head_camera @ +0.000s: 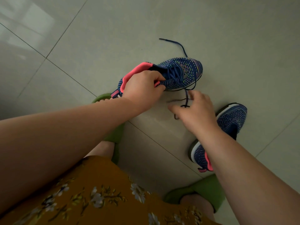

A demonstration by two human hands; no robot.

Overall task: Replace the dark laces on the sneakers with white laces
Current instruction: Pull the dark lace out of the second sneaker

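Note:
My left hand [142,88] grips the pink collar of a dark blue knit sneaker [181,73] and holds it tilted just above the floor. The sneaker's dark lace [175,44] is loose: one end trails away over the tiles. The other end hangs down to my right hand [196,111] and lies across it between the spread thumb and forefinger. Whether the hidden fingers hold the lace is unclear. The second sneaker [230,120] lies on the floor to the right, partly behind my right forearm. No white lace is in view.
The floor is large pale grey tiles [97,38] with dark joints. I wear a mustard floral skirt [90,195] and green slippers [203,190] at the bottom of the view; the left slipper [113,137] sits under my left forearm.

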